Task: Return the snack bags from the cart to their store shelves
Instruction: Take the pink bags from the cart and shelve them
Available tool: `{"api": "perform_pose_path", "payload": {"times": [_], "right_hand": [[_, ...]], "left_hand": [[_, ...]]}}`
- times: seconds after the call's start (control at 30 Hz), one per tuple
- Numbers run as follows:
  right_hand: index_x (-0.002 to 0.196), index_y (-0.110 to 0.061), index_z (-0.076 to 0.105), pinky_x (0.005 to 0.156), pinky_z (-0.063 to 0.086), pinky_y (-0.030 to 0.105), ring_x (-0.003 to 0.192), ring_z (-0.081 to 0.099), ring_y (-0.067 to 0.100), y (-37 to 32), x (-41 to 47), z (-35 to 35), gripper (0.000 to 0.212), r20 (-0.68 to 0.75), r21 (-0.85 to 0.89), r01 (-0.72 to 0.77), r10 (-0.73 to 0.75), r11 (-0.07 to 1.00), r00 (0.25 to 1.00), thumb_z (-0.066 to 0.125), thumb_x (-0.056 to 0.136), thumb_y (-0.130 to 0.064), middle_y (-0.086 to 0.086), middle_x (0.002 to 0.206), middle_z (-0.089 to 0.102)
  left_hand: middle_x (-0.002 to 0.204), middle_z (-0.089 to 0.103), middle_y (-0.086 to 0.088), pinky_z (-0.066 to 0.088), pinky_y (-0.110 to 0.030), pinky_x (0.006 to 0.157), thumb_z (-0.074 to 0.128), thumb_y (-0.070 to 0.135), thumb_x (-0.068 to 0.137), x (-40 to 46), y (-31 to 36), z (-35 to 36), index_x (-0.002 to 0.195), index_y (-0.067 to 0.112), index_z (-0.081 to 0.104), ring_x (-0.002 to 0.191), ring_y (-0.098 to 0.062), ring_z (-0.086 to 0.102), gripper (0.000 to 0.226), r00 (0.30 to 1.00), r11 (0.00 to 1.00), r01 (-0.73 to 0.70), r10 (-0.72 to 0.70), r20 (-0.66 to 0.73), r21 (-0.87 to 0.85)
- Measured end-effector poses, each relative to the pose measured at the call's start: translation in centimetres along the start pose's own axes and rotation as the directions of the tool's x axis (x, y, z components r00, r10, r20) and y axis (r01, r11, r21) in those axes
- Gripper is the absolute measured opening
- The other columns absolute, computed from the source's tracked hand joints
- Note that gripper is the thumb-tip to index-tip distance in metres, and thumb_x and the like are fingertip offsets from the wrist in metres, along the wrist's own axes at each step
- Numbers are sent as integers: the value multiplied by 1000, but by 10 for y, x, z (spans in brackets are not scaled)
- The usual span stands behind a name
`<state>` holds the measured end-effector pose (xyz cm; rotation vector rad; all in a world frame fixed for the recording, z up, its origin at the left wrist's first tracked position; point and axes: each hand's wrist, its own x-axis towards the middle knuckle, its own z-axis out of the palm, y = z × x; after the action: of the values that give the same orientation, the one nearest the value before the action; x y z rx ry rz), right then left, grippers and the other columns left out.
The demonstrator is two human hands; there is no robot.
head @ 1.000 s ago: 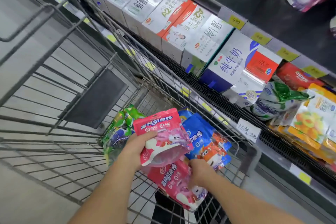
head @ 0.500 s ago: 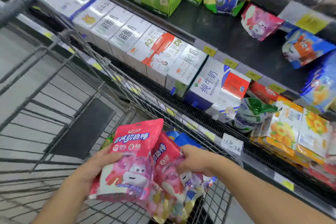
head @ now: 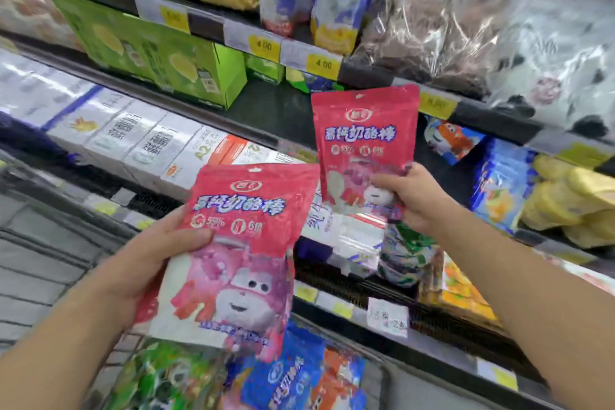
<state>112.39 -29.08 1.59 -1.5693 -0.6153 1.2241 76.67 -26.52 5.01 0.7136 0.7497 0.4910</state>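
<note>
Glossy red snack bags, flat, seemingly plastic, in both hands.

dark store shelving, yellow price tags

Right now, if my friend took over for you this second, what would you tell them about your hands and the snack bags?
Left hand grips one red snack bag by its left edge, held above the cart.
Right hand pinches a second red bag at its bottom, raised in front of the shelves.
Blue bag and green bag lie in the cart below.
Done: both red bags lifted out.
Left: shelve both red bags, then the blue and green ones.
</note>
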Motion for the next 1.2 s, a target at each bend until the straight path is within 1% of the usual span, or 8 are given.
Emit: {"api": "perform_pose_path", "payload": {"times": [0.13, 0.2, 0.3, 0.47, 0.67, 0.9, 1.07, 1.2], "right_hand": [[94, -11, 71, 69, 59, 43, 77, 73, 29, 2, 53, -18, 33, -15, 147, 127, -126, 981, 992, 68, 70, 12, 12, 87, 76], [97, -6, 69, 61, 59, 37, 70, 73, 24, 9, 74, -21, 31, 36, 158, 129, -136, 979, 990, 66, 72, 13, 10, 82, 76], [107, 3, 65, 72, 57, 48, 77, 68, 32, 26, 103, -25, 37, 82, 157, 70, -84, 985, 993, 71, 70, 6, 20, 90, 71], [99, -10, 64, 73, 57, 42, 69, 70, 24, 16, 147, -34, 19, -3, 300, 111, -115, 947, 993, 67, 84, 2, 6, 78, 72], [99, -5, 66, 73, 61, 38, 72, 72, 17, -8, 198, -55, 25, -128, 89, 380, -368, 921, 921, 72, 78, 7, -1, 77, 75], [102, -5, 69, 73, 59, 39, 84, 72, 23, 31, 219, -86, 55, -85, -386, 464, -532, 797, 843, 93, 55, -22, 13, 97, 75], [101, -9, 67, 76, 55, 20, 82, 70, -1, 26, 214, -82, 43, -105, -370, 525, -597, 766, 796, 89, 63, -7, -1, 93, 73], [105, -15, 65, 87, 58, 29, 92, 72, 9, 30, 201, -88, 50, -108, -331, 429, -485, 841, 868, 87, 62, 0, 0, 100, 74]], "left_hand": [[114, 72, -27, 62, -49, 72, 99, 26, 30, 47, -16, 11, 115, 19, 70, 79, -37, 75, 91, 999, 996, 19, -17, -34, 82], [110, 73, -28, 62, -49, 69, 100, 27, 24, 69, -26, 14, 110, 20, 72, 76, -38, 75, 91, 996, 992, 21, -10, -88, 124], [99, 76, -25, 63, -45, 58, 100, 28, 14, 90, -34, 21, 93, 24, 78, 67, -36, 75, 82, 994, 993, 11, 2, -109, 115], [100, 76, -25, 63, -45, 58, 100, 29, 13, 109, -37, 29, 95, 23, 77, 68, -38, 75, 85, 992, 990, 27, -9, -123, 141], [102, 76, -23, 62, -54, 65, 99, 33, 20, 145, -21, 36, 107, 25, 72, 74, -42, 75, 91, 991, 963, -64, 92, -94, 262], [89, 79, -10, 62, -43, 56, 63, 11, 70, 201, -23, 37, 97, 30, 72, 63, -26, 76, 34, 957, 921, -224, 270, -109, 319], [99, 78, -8, 62, -42, 63, 63, 10, 73, 224, -28, 38, 126, 18, 58, 73, -25, 77, 54, 940, 900, -275, 325, -101, 338], [96, 79, -4, 62, -38, 61, 63, 8, 72, 234, -22, 44, 117, 23, 59, 74, -22, 77, 48, 932, 886, -313, 355, -66, 343]]}}
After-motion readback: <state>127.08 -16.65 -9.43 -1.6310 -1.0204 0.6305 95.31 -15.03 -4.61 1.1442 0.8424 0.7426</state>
